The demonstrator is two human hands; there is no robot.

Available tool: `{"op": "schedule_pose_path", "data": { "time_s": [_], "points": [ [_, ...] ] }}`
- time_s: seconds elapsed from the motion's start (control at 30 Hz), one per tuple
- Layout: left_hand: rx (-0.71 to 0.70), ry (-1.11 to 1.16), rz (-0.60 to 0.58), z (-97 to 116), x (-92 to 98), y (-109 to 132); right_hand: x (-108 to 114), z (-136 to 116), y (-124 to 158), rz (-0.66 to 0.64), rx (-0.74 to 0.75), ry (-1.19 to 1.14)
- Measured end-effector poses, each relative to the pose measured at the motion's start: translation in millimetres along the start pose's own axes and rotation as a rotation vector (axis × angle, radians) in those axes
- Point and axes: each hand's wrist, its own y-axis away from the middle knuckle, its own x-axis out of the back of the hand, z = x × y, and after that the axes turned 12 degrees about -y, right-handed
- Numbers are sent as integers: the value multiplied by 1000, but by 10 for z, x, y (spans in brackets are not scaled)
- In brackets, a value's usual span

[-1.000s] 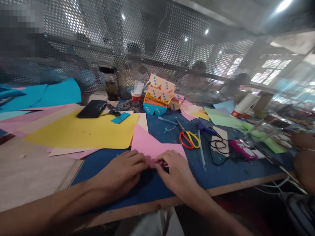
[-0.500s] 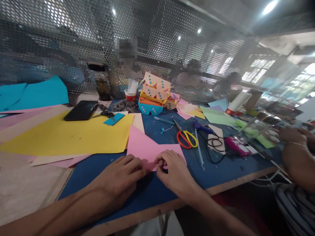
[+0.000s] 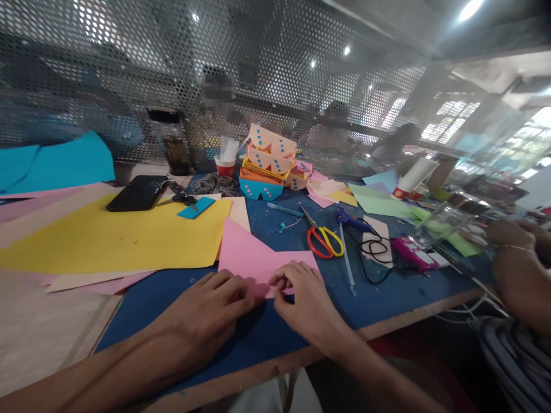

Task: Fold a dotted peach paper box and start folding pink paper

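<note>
A sheet of pink paper lies on the blue tabletop in front of me, its upper edge cut at a slant. My left hand is closed at its lower left edge, thumb and fingers together on the paper. At the lower right edge, my right hand pinches the paper, fingers curled and thumb beneath. Parts of the near edge are hidden by my fingers. Just beyond the right hand lie scissors with one red and one yellow handle. Yellow paper reaches close to the pink sheet on the left.
A phone, keys and a jar stand left. Decorated paper baskets are stacked behind. A glue gun with a black cord lies right, near a pink box. Another person's arm rests at far right.
The view has shifted very slightly, moving the table's things a little left. Both hands stay on the pink paper in nearly the same pose.
</note>
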Motion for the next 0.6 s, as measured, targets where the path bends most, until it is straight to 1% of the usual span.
{"op": "schedule_pose_path", "data": {
  "time_s": [0.4, 0.6],
  "points": [
    [-3, 20, -2, 0, 4, 3, 204, 158, 58, 25, -3, -29],
    [5, 10, 41, -5, -17, 13, 285, 237, 97, 45, -16, -9]
  ]
}}
